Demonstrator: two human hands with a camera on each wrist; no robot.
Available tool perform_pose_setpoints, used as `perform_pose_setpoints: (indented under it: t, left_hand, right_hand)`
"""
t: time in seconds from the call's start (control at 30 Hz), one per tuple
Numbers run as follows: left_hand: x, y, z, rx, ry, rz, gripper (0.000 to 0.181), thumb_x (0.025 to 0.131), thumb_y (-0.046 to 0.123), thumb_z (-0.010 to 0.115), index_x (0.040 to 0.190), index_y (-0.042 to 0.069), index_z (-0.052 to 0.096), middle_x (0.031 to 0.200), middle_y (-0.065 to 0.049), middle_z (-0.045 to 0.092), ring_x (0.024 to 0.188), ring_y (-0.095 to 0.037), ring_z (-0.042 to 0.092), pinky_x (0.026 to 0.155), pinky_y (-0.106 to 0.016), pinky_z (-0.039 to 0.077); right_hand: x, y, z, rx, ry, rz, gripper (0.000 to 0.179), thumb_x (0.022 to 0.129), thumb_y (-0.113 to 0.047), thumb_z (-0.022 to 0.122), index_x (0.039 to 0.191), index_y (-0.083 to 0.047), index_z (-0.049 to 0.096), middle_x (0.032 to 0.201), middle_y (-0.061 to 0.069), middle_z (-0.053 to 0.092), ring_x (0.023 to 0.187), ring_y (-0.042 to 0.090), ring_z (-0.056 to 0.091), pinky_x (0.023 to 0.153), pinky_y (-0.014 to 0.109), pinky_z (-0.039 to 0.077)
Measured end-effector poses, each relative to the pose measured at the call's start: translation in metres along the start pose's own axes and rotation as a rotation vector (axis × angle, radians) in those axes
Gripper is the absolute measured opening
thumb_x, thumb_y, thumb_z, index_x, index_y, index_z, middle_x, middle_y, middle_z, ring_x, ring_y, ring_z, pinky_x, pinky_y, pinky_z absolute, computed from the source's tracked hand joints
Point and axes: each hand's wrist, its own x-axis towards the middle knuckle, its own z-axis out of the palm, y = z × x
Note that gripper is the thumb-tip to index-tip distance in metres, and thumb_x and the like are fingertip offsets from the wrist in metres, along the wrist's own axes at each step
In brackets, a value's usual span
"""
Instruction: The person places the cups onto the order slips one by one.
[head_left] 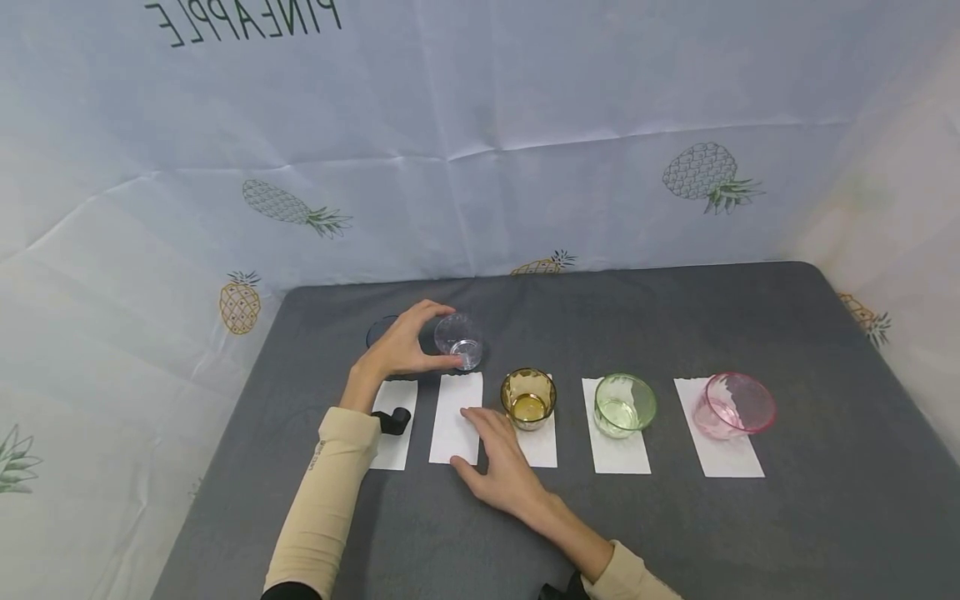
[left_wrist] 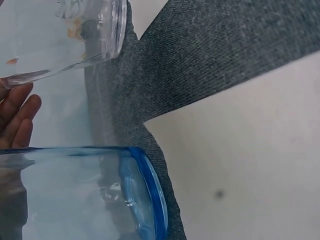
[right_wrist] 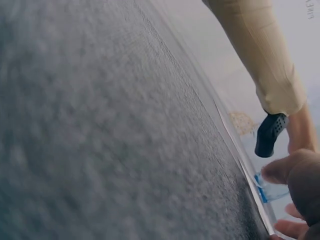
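A: I've got all three feeds up over here. What's the left hand (head_left: pixel 405 342) doing?

B: Gripping! On my head view, thumb and fingers are curled round the clear glass (head_left: pixel 459 340), just beyond the far edge of the second white slip (head_left: pixel 455 421) from the left. I can't tell whether its base touches the grey tabletop (head_left: pixel 840 517).

A: And the blue-tinted glass (left_wrist: pixel 95 195)? I've got it large in the left wrist view.

B: Near the clear one but apart from it, just past the ragged end of the leftmost slip (head_left: pixel 393 454). From the head camera, the left hand hides most of it from me.

A: Over to the right hand (head_left: pixel 506 467), then!

B: Fingers extended, thumb spread away, nothing in its grasp. Fingertips are at the second slip's right edge, just beside the amber glass (head_left: pixel 527 400). Whether they touch the paper, I can't tell from here.

A: Down the row, I see that amber one on the third slip (head_left: pixel 542 450), the green glass (head_left: pixel 624 406) on the fourth slip (head_left: pixel 622 458), the pink glass (head_left: pixel 737 407) on the fifth slip (head_left: pixel 738 462).

B: And behind the lot, pineapple-print cloth (head_left: pixel 487 200), lettering reading backwards. Cream sleeves (head_left: pixel 318 500) on both arms!
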Motion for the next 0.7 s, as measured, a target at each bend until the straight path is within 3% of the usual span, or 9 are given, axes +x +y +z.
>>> perform_pose_setpoints:
  t: [0.27,0.7]
  left_hand:
    - [0.0004,0.0051,-0.0018,0.056,-0.026,-0.025,0.086,0.077,0.048,0.086,0.150,0.016,0.052,0.145,-0.009,0.055,0.137,-0.034,0.051,0.113,-0.061,0.043]
    - [-0.0005,0.0041,-0.0016,0.049,-0.041,-0.036,0.080,0.080,0.046,0.084,0.149,0.018,0.053,0.147,-0.010,0.055,0.139,-0.036,0.050,0.114,-0.066,0.038]
  right_hand:
    - [-0.0008,0.0013,0.0041,-0.088,0.025,-0.020,0.062,0.084,-0.013,0.080,0.139,0.006,0.056,0.137,0.019,0.059,0.132,0.035,0.052,0.113,0.049,0.042]
    - [-0.0006,0.0008,0.0041,-0.127,-0.053,0.045,0.062,0.087,-0.017,0.078,0.138,0.010,0.056,0.140,0.020,0.056,0.136,0.036,0.049,0.116,0.050,0.040]
